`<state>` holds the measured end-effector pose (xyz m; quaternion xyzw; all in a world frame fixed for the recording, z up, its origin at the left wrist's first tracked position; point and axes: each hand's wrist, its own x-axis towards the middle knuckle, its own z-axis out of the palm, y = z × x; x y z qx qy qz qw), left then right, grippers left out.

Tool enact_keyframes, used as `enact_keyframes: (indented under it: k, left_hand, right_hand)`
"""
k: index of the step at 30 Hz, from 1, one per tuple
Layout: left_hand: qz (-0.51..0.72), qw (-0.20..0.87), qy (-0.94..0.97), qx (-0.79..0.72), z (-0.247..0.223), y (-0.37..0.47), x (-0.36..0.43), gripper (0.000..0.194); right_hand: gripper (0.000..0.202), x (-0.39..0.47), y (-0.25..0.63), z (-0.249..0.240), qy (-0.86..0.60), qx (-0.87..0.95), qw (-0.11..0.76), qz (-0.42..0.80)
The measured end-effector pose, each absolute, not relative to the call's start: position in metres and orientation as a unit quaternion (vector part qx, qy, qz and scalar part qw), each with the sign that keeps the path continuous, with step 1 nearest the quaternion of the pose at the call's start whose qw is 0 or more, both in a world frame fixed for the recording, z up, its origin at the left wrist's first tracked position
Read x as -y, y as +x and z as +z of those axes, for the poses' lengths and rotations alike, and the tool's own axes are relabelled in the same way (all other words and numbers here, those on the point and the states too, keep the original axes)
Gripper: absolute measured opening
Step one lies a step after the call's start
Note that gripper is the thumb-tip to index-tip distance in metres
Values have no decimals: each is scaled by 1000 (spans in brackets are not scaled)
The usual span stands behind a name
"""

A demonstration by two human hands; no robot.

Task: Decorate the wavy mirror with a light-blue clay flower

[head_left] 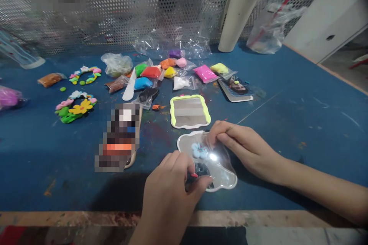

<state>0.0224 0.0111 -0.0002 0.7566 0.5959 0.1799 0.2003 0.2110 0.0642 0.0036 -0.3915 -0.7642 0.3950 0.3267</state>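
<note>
A wavy-edged mirror (227,178) with a white rim lies near the table's front, its surface glossy as if under clear film. On it sits a light-blue clay flower (199,150). My left hand (169,187) curls over the mirror's lower left. A small red piece (194,175) shows at its index fingertip; the thumb stretches over the lower rim. My right hand (235,139) is closed at the mirror's upper right edge, fingertips pressed together; what they pinch is unclear. Just behind is a second mirror (190,111), its rim partly covered in yellow-green clay.
Packets of coloured clay (151,72) lie behind, with a white spatula (130,86). Left are a phone (132,157) and two flower-decorated rings (64,116). A picture card (237,90) lies right. At the back stand a tumbler (240,17) and plastic bag (266,32).
</note>
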Motion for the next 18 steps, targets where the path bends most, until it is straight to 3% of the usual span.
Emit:
enact_keyframes:
  k: [18]
  left_hand:
    - [202, 168, 767, -586, -2, 23, -8, 26]
  right_hand:
    - [28, -62, 214, 1, -382, 789, 325, 355]
